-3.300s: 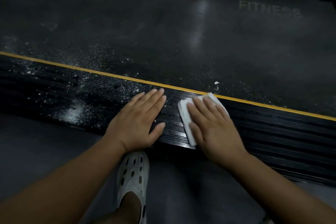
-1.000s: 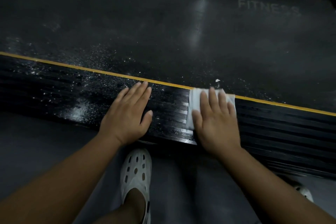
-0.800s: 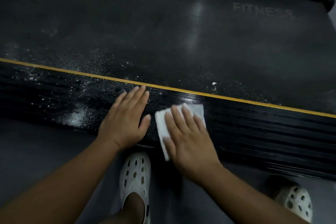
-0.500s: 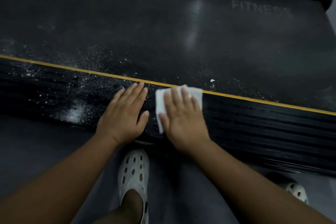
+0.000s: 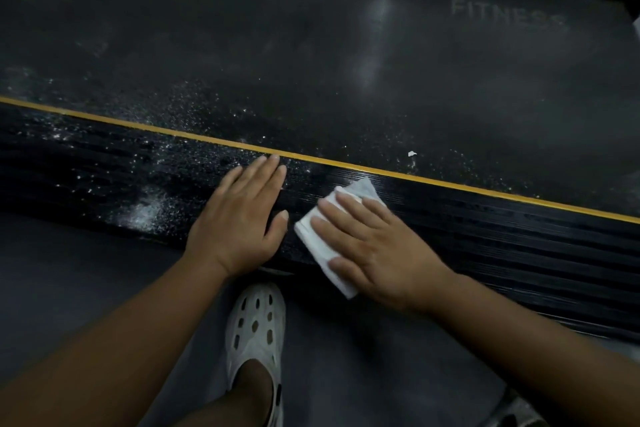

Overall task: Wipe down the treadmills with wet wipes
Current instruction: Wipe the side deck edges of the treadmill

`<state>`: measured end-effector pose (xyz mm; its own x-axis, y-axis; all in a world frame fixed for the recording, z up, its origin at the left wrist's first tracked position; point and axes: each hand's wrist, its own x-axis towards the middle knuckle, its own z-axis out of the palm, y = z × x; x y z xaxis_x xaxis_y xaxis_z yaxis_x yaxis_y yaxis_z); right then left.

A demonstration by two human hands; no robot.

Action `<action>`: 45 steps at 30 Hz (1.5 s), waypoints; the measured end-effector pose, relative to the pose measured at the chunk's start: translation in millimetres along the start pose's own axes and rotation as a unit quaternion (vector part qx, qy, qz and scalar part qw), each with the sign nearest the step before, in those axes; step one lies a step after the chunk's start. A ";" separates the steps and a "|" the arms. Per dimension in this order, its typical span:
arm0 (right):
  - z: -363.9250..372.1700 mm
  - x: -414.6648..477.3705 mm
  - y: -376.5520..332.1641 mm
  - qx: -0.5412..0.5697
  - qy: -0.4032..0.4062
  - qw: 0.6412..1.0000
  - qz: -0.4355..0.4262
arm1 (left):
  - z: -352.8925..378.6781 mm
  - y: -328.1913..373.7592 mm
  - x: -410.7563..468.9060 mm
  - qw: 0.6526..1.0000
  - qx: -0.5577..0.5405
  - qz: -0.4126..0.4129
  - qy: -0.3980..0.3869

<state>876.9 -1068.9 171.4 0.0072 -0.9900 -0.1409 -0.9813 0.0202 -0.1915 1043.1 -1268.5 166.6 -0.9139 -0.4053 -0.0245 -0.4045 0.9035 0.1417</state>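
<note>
head | right hand (image 5: 377, 246) — fingers flat, pressing wet wipe (image 5: 317, 244) on treadmill side rail (image 5: 519, 243); left hand (image 5: 239, 218) — fingers flat beside it

R hand (image 5: 375, 246) + wet wipe (image 5: 318, 246) back from yellow stripe (image 5: 450, 185), nearer side rail's (image 5: 519, 246) outer edge.

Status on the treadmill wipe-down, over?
Left hand flat on the side rail, holding nothing. Right hand pressing the wet wipe on the rail. White dust left of the left hand, unwiped.
</note>
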 end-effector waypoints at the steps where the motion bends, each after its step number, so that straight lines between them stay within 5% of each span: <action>1: -3.9 -4.7 7.2 0.005 -0.005 1.000 -0.009 | -0.1 -0.3 -0.2 1.000 0.001 -0.002 0.003; 6: -26.1 0.1 1.0 -0.054 -0.038 0.998 -0.009 | -0.9 1.4 -0.9 1.000 0.002 -0.001 0.003; 11: -28.9 -8.2 -26.2 0.013 0.003 0.991 0.135 | -1.0 1.6 -1.0 1.000 0.000 -0.001 0.008; 15: -16.1 25.8 -29.1 0.115 0.110 0.949 0.273 | -1.0 0.9 -0.4 1.000 0.002 -0.001 0.005; 17: -9.3 50.3 -28.0 0.079 0.087 0.946 0.302 | -1.3 1.6 -0.8 1.000 0.004 0.001 0.003; 23: 7.6 -1.5 -36.4 -0.003 0.018 0.995 0.099 | -1.2 0.1 0.0 1.000 0.002 0.000 0.005; 29: 2.5 30.8 -23.2 0.031 0.035 0.970 0.237 | -0.6 0.6 0.3 1.000 0.001 0.001 0.005; 34: 12.8 0.2 -51.8 0.008 0.029 0.995 0.092 | -2.6 1.5 0.7 1.000 0.003 -0.001 0.002; 39: 2.7 13.8 -10.1 0.025 0.045 0.971 0.235 | -1.3 1.7 -0.4 1.000 0.000 -0.003 0.000; 45: 3.9 -4.6 -33.3 0.098 0.076 0.991 0.042 | -2.0 1.0 1.0 1.000 0.003 -0.002 -0.004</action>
<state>910.4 -1064.5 174.6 -0.1159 -0.9931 -0.0200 -0.9206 0.1149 -0.3732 1041.8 -1268.3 168.7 -0.9127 -0.4074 -0.0324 -0.4079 0.9029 0.1357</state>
